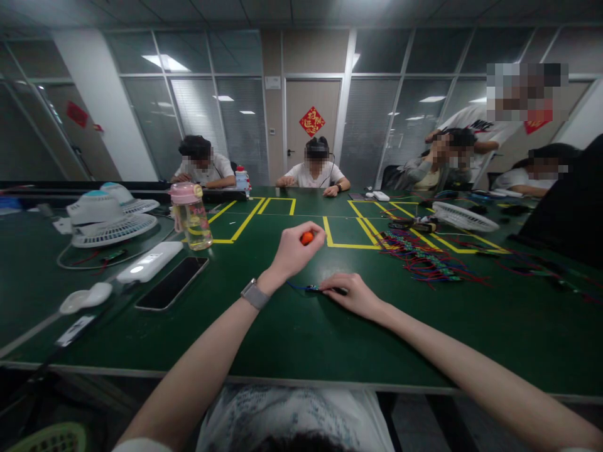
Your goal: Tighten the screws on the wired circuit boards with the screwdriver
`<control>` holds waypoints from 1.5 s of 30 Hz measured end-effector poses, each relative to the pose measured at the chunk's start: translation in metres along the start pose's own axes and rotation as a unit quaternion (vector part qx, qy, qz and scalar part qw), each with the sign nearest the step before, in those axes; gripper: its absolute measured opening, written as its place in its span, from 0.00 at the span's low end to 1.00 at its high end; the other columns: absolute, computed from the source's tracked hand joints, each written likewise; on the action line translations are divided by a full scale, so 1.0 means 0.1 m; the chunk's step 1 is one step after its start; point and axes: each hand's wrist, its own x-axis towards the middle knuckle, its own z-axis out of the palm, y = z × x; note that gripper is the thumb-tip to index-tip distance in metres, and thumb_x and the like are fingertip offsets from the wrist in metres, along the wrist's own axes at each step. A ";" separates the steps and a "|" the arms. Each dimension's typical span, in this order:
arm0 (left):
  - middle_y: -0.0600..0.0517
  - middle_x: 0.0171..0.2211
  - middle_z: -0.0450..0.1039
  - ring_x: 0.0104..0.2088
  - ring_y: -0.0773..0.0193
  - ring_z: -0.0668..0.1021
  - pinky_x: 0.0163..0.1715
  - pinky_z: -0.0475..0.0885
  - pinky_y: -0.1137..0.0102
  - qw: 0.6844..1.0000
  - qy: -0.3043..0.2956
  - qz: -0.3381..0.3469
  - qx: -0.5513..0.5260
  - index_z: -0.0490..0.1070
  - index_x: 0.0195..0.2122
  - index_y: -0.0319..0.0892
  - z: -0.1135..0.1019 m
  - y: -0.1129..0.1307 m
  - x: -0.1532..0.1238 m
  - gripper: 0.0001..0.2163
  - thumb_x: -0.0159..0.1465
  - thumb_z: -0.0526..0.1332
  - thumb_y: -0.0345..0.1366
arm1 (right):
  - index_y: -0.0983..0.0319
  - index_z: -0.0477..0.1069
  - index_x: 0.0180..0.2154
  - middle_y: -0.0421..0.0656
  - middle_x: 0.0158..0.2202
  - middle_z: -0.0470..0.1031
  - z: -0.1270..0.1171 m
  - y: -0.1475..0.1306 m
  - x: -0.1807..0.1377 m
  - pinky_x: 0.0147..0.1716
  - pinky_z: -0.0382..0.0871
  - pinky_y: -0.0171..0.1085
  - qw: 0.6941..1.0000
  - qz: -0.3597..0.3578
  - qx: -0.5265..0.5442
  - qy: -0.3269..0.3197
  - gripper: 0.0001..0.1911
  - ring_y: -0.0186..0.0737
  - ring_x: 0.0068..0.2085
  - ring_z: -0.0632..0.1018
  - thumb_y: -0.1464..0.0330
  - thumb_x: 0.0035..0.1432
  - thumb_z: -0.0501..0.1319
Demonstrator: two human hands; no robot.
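Observation:
My left hand, with a watch on its wrist, is raised above the table and curled around a small orange object. Only the object's rounded end shows, so its kind is unclear. Lower and to the right, my right hand rests on the green table, thumb and fingers pinched at the edge of a small circuit board. A thin blue wire runs from that board to the left, below my left hand.
A pile of wired circuit boards lies to the right. To the left are a phone, a white power strip, a pink-lidded bottle and white fans. Yellow tape marks the table. Several people are across it.

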 end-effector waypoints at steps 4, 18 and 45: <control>0.51 0.34 0.76 0.32 0.64 0.76 0.30 0.67 0.73 0.931 -0.333 -0.061 0.135 0.75 0.37 0.41 -0.07 -0.10 -0.02 0.15 0.51 0.65 0.44 | 0.60 0.77 0.37 0.43 0.36 0.80 -0.02 -0.03 0.00 0.40 0.72 0.37 0.999 0.037 -0.022 0.002 0.08 0.40 0.37 0.79 0.71 0.58 0.59; 0.48 0.31 0.77 0.31 0.61 0.77 0.26 0.66 0.73 0.863 -0.423 -0.090 0.260 0.76 0.31 0.41 0.05 -0.22 -0.12 0.09 0.48 0.65 0.36 | 0.60 0.78 0.30 0.42 0.31 0.80 0.05 -0.04 0.09 0.37 0.73 0.37 0.997 0.067 -0.006 0.038 0.06 0.39 0.33 0.79 0.72 0.53 0.62; 0.49 0.40 0.76 0.36 0.60 0.76 0.32 0.68 0.72 0.917 -0.349 -0.098 0.169 0.75 0.46 0.43 -0.19 -0.20 0.03 0.28 0.49 0.63 0.57 | 0.62 0.75 0.24 0.45 0.28 0.79 -0.01 -0.07 0.08 0.37 0.72 0.40 0.970 0.151 0.153 0.113 0.07 0.42 0.33 0.79 0.67 0.51 0.63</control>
